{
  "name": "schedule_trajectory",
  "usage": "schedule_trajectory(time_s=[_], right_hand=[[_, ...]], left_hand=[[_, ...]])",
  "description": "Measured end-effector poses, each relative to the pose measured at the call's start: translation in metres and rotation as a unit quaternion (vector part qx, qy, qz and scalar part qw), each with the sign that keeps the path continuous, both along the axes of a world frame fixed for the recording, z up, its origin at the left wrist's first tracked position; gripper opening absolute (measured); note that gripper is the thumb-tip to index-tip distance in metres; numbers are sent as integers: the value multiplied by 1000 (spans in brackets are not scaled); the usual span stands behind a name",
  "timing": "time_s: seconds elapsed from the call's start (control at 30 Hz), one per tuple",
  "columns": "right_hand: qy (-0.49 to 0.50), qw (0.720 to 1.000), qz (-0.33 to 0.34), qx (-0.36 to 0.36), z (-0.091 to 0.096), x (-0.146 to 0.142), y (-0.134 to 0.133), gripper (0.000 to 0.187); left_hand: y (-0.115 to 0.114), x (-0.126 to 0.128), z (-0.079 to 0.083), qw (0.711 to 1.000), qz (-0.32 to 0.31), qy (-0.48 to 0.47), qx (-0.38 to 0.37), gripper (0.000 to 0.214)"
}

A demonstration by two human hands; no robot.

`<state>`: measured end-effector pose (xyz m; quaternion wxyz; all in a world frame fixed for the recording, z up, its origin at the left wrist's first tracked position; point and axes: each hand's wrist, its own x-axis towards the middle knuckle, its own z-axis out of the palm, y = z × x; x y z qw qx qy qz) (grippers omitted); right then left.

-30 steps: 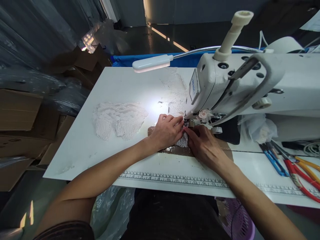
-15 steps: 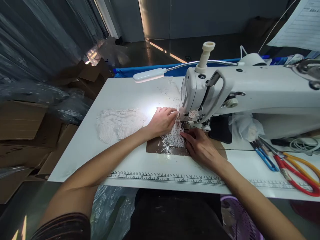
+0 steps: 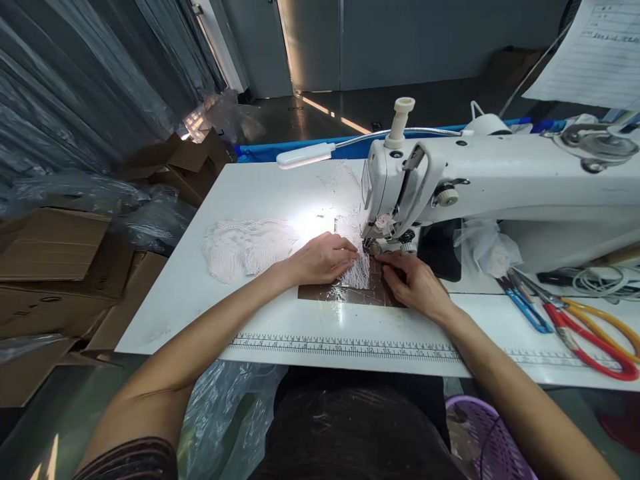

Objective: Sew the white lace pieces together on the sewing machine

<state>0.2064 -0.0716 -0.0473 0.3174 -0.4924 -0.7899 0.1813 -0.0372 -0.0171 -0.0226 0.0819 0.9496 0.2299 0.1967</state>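
Note:
A strip of white lace point(image 3: 358, 272) lies under the presser foot of a white sewing machine point(image 3: 500, 180). My left hand point(image 3: 323, 257) rests flat on the lace's left side, fingers stretched toward the needle. My right hand point(image 3: 414, 283) presses flat on the brown plate point(image 3: 345, 294) just right of the lace, fingertips near the foot. More lace trails behind the needle across the table.
A pile of white lace pieces point(image 3: 247, 243) lies on the white table point(image 3: 200, 293) to the left. A gooseneck lamp point(image 3: 306, 155) shines on the work. Scissors with red, orange and blue handles point(image 3: 575, 323) lie at right. Cardboard boxes point(image 3: 55, 260) stand left; a purple basket point(image 3: 490, 440) below.
The view has pulled back and tilted up. Both hands have shifted slightly with the lace at the needle; my left hand now lies flatter and lower on it.

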Motion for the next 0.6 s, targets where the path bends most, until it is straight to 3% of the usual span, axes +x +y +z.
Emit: schedule_trajectory(time_s=[0.1, 0.27, 0.47, 0.6], right_hand=[[7, 1000, -4, -4, 0, -1, 0, 29], [16, 1000, 0, -12, 2, 0, 0, 30], [-2, 996, 86, -11, 7, -7, -6, 37], [31, 997, 72, 16, 5, -17, -5, 13]], left_hand=[[-9, 2, -1, 998, -40, -10, -36, 19], [-12, 6, -8, 997, -14, -37, -63, 18], [-16, 7, -9, 995, 14, -84, -58, 18], [-21, 9, -12, 994, 8, -107, -14, 32]])
